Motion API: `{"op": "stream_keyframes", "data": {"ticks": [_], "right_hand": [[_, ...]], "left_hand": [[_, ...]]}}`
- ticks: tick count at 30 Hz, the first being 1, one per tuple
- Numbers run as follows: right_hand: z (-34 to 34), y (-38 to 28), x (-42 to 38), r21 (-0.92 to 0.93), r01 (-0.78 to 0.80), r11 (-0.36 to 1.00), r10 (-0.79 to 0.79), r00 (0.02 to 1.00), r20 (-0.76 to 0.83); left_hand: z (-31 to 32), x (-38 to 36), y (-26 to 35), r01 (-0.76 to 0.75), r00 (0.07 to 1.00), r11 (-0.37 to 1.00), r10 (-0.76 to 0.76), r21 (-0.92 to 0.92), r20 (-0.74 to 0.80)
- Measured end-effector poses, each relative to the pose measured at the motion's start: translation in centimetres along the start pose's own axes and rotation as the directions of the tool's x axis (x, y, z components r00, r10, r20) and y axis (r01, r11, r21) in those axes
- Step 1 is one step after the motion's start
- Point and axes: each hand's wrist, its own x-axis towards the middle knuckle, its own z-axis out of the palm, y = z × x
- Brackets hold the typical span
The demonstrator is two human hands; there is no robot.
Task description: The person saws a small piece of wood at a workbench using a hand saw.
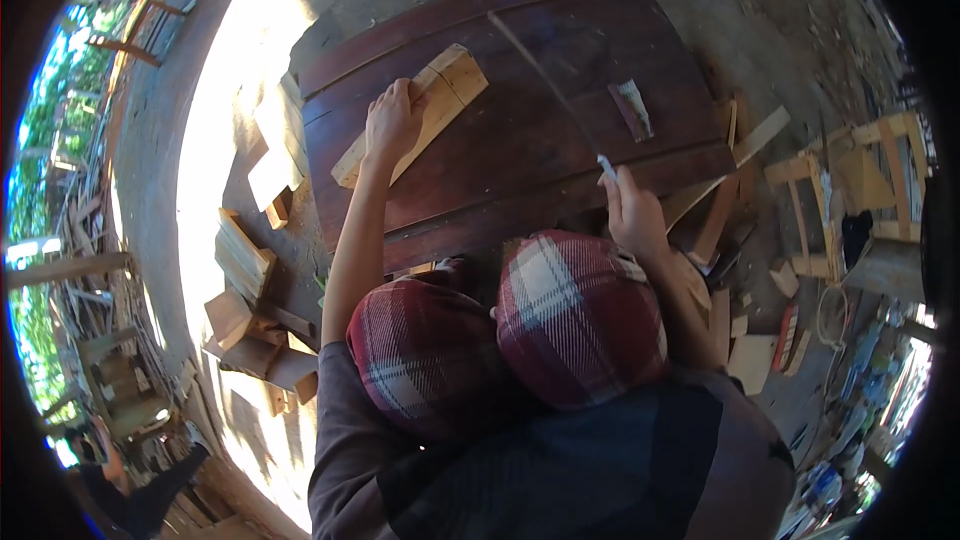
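Note:
My left hand [396,122] grips the upper edge of a light wooden block [447,90], which lies slanted on the dark reddish-brown wooden panel [560,60]. A dark line crosses the block near its upper right end. My right hand [634,208] is closed around the light handle of a thin, long tool [545,75], whose narrow length points up and left over the panel, apart from the block. To the right on the panel lies a small worn piece [632,110] with a pale, ragged surface.
Wood offcuts [243,255] are piled left of the panel, and more wood pieces [720,220] lie to its right. A wooden frame [890,175] stands at the far right. Part of another person [130,485] shows at the lower left.

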Motion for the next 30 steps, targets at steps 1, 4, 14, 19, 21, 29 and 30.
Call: {"op": "stream_keyframes", "data": {"ticks": [1, 4, 14, 19, 21, 29, 30], "right_hand": [[0.2, -0.2, 0.2, -0.014, 0.027, 1.000, -0.027, 1.000, 0.007], [0.5, -0.9, 1.0, 0.019, 0.078, 0.997, -0.078, 0.997, -0.005], [2.2, 0.1, 1.0, 0.084, 0.067, 0.994, -0.069, 0.997, 0.032], [2.2, -0.1, 1.1, 0.075, 0.058, 0.995, -0.061, 0.998, 0.034], [2.3, 0.2, 1.2, 0.051, 0.032, 0.998, -0.034, 0.998, 0.049], [2.7, -0.3, 1.1, -0.115, 0.000, 0.993, 0.028, 0.971, 0.238], [2.9, 0.0, 0.9, -0.152, 0.002, 0.988, 0.036, 0.968, 0.250]], "left_hand": [[0.0, 0.2, -0.3, 0.010, 1.000, 1.000, -0.010, -0.013, 0.001], [-1.7, 0.3, -0.5, 0.087, 0.995, 0.988, -0.080, -0.132, 0.057], [-6.3, -1.6, -4.3, 0.194, 0.946, 0.546, -0.325, -0.815, 0.007], [-8.6, -2.9, -4.7, 0.196, 0.911, 0.375, -0.411, -0.906, 0.027], [-8.8, -3.5, -5.1, 0.232, 0.891, 0.227, -0.439, -0.946, 0.113], [-3.8, -1.7, -9.0, 0.404, 0.909, 0.819, -0.308, -0.408, 0.281], [-2.9, -1.5, -9.2, 0.418, 0.890, 0.842, -0.304, -0.342, 0.341]]}}
